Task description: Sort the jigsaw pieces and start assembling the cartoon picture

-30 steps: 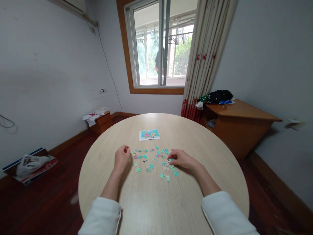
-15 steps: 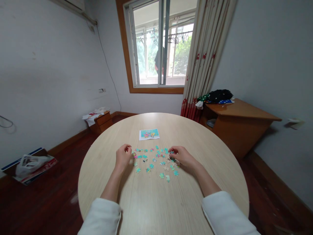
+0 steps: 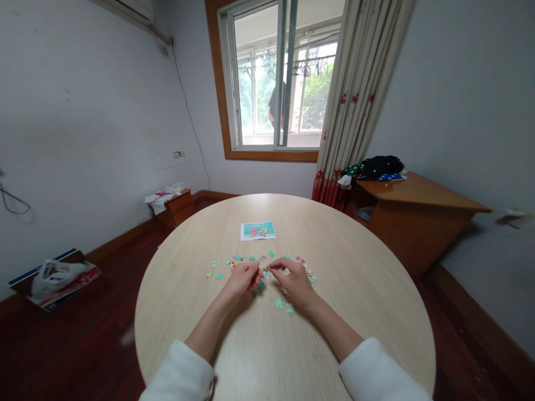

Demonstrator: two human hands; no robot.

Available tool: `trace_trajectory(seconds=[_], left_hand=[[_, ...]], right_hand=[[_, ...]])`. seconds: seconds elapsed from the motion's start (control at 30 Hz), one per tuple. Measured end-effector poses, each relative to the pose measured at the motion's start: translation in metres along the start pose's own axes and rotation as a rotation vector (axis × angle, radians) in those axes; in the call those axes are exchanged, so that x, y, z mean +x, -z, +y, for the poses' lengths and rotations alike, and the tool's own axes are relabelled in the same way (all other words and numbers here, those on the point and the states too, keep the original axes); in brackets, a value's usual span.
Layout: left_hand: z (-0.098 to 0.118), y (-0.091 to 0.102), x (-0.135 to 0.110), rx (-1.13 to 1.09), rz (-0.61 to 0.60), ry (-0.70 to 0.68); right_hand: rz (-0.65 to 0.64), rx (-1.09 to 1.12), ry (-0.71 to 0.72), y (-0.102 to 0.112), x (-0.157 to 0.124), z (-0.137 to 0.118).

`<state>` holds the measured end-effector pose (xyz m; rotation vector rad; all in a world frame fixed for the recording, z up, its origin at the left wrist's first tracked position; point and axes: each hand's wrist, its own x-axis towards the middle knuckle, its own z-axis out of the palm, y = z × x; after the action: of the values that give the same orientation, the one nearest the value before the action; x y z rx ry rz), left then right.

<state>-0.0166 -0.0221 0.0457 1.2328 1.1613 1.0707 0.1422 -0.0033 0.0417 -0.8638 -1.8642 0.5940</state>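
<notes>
White walls [image 3: 83,111], dark wooden floor [image 3: 104,289], bright window [image 3: 267,83], striped curtain [image 3: 359,100], wooden desk [image 3: 418,211].

No text, nos. or brands legible anywhere. Picture card [image 3: 258,230] on the round table [image 3: 355,289], far side from the person: cartoon print, no words readable. Puzzle pieces [image 3: 279,303] near the table's middle: colour patches only, too small for letters. Flat box [image 3: 81,277] on the floor left of the table: red/blue/white print, lettering blurred. Papers [image 3: 161,197] on a small cabinet beyond the table's left edge: red marks, illegible. Blue cloth [image 3: 390,177] w/ white dots on the desk [image 3: 418,192] right of the table: no wording.
</notes>
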Motion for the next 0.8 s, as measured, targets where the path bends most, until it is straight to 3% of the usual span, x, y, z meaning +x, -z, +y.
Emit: trace_trajectory(seconds=[0.3, 0.53, 0.63, 0.8], left_hand=[[0.005, 0.002, -0.004, -0.060, -0.063, 0.040], [0.002, 0.004, -0.002, 0.005, -0.018, 0.022], [-0.001, 0.009, 0.002, 0.061, 0.050, 0.006], [0.003, 0.028, 0.005, 0.105, 0.152, 0.007]], right_hand=[[-0.029, -0.142, 0.185, 0.000, -0.002, 0.001], [-0.093, -0.186, 0.270, -0.004, -0.001, 0.006], [-0.049, -0.107, 0.185, -0.004, -0.001, 0.006], [0.018, 0.044, -0.091, -0.006, 0.003, 0.016]])
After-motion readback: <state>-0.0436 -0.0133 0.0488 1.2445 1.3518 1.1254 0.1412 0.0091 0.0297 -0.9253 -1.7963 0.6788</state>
